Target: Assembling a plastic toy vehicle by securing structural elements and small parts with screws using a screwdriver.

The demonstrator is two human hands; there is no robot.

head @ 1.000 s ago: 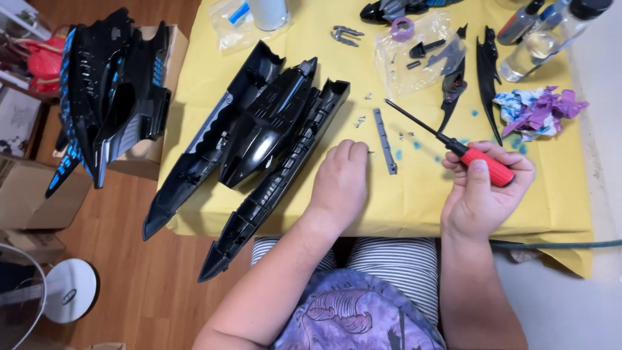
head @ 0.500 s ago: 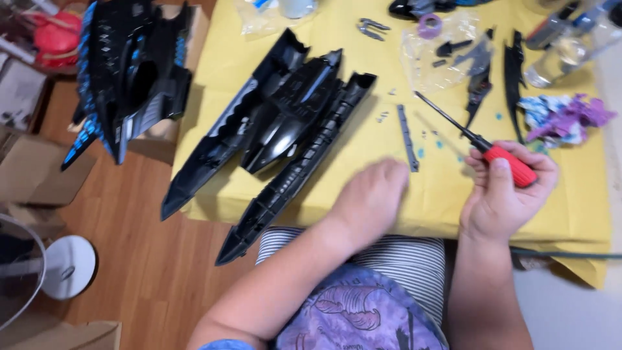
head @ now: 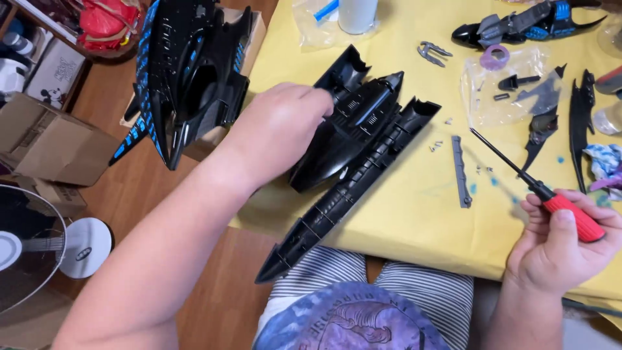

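Observation:
A long black plastic toy-vehicle shell point(head: 353, 175) lies diagonally on the yellow tablecloth point(head: 414, 214), its pointed end hanging over the near edge. My left hand point(head: 278, 129) rests on the shell's upper left part, fingers curled over it; the grip itself is hidden. My right hand point(head: 560, 243) holds a red-handled screwdriver point(head: 534, 188) at the right, its black shaft pointing up-left above the cloth. A grey strip part point(head: 460, 172) and small screws point(head: 435, 146) lie between the shell and the screwdriver.
A second black-and-blue toy body point(head: 188, 71) sits on a box at the left. Clear bags with parts point(head: 512, 87), a black-and-blue piece point(head: 518, 26) and a white cup point(head: 357, 14) lie further back. Cardboard boxes point(head: 45, 142) and a fan point(head: 39, 249) stand on the floor.
My left hand has lifted from the cloth near the front edge and moved up-left onto the black shell. My right hand keeps the screwdriver. The view has shifted closer.

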